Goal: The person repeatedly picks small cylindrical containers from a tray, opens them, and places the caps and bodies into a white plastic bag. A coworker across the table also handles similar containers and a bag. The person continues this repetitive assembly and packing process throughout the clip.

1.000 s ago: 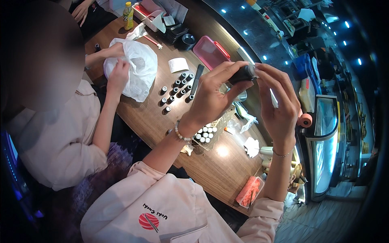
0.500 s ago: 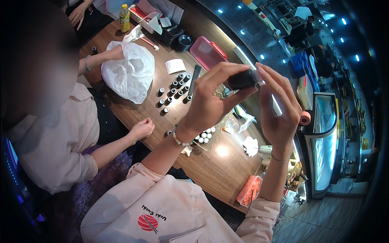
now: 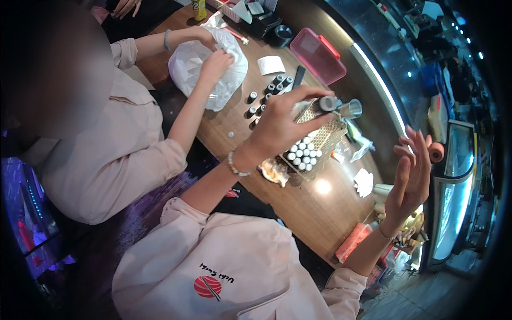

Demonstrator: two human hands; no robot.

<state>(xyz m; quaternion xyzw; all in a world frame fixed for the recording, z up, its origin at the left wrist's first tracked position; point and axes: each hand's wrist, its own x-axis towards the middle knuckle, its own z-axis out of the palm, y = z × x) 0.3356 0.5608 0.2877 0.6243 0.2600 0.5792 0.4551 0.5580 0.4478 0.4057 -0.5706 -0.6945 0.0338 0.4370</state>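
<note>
My left hand, with a beaded bracelet at its wrist, pinches a small dark bottle between thumb and fingers. The bottle's pale round end faces me; I cannot tell whether it is capped. My right hand is raised apart from it, fingers loosely extended, nothing in them. Beneath the left hand, small white-topped bottles stand close together by a woven basket. A clear cup is just beyond the held bottle. Several dark bottles stand past the left hand, partly hidden by it.
At the left, a co-worker's two hands work at a white plastic bag. A pink lidded box, a white paper slip and black dishes lie farther back. A red packet sits near the table's right end.
My right hand has come away from the bottle and moved right. My left hand still holds the bottle, now turned end-on. The co-worker's second hand has moved to the bag. My view has shifted.
</note>
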